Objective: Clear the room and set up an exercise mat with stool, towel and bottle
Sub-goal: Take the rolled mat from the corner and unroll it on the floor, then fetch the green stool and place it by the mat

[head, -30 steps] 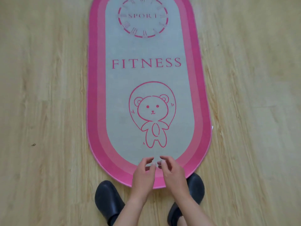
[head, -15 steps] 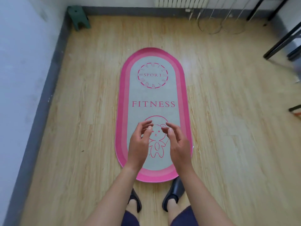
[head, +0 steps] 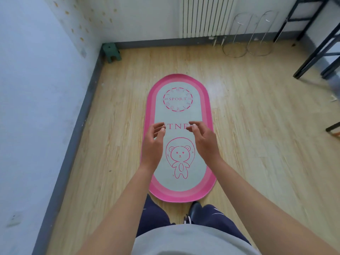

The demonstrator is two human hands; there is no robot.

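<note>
A pink-edged oval exercise mat [head: 179,116], with a grey middle, a bear drawing and lettering, lies flat on the wooden floor in front of my feet. My left hand [head: 153,144] and my right hand [head: 203,142] hover in the air above the mat's middle, fingers curled and apart, holding nothing. A small green stool [head: 111,52] stands in the far left corner against the wall. No towel or bottle is in view.
A white wall [head: 36,107] runs along the left. A radiator [head: 206,17] hangs on the far wall. Two wire stands [head: 246,34] sit below it to the right. A black metal frame [head: 316,41] stands at the far right.
I have risen from crouching at the mat's near end to standing. Both hands lifted off the mat's edge and moved apart, and the whole room came into view.
</note>
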